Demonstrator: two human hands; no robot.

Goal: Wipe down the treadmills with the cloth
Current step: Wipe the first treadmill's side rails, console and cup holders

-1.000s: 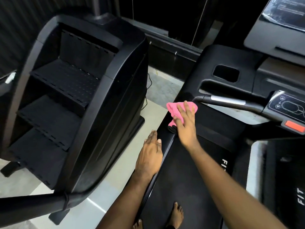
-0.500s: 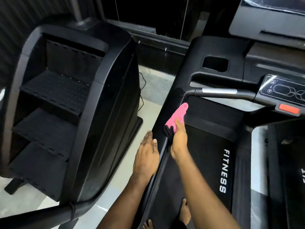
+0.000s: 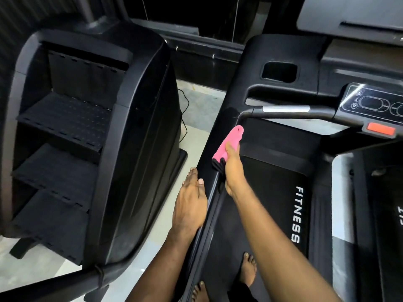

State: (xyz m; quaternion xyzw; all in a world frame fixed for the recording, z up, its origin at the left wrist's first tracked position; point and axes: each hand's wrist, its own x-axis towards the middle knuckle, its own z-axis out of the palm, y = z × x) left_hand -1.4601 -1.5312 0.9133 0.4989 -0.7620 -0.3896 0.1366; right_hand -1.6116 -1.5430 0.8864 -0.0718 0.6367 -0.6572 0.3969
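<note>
Stair machine far left, near edge cut off. Left hand: flat, fingers straight and together, resting on the treadmill's side rail. Right hand: clamped on the pink cloth against the same rail, farther up (fingertips hidden behind the cloth). Cloth long axis follows the rail, free tip pointing away toward the handlebar. Console cut off at right.

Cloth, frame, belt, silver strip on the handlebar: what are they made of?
Cloth: soft pink textile, possibly microfibre; it folds and drapes limply.
Frame: glossy black, probably moulded plastic or painted metal; it shows smooth reflections.
Belt: matte black, rubbery-looking sheet with fine texture and printed white lettering.
Strip: silver, likely metal; it has a bright, even sheen.
</note>
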